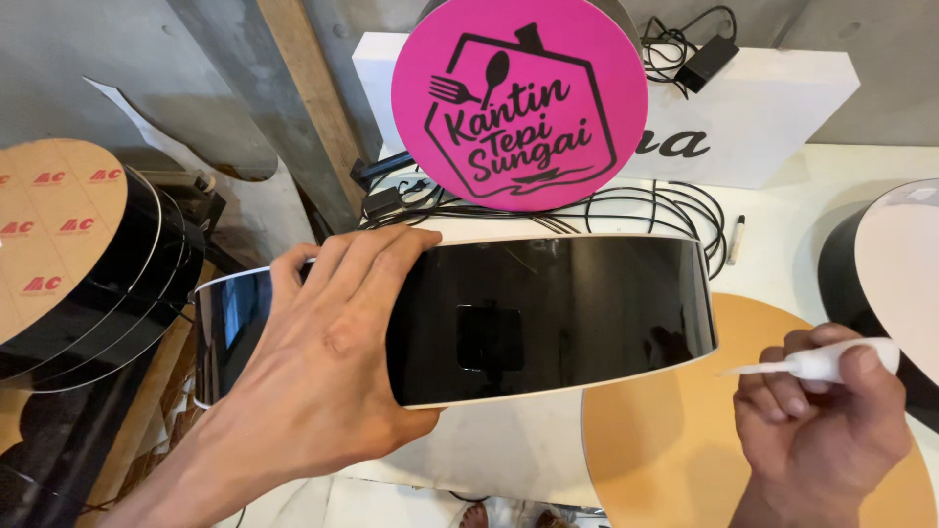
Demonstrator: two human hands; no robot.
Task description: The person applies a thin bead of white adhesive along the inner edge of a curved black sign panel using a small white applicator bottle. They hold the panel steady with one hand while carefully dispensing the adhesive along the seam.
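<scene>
Nearest, over a tan disc [655,440] on the white table [831,196], right hand [820,430] pinches a white glue tube [831,362]; left hand [323,362] is wrapped w/ spread fingers round a glossy black band [548,313]. Behind: pink round sign [518,98], cables [646,210], concrete wall [98,59].

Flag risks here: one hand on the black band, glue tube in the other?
Left hand grips the glossy black band alone; it may flex or slip. The white tube in the right hand points its nozzle over the tan disc; drips could land there. Black cables lie close behind, a possible snag.
</scene>
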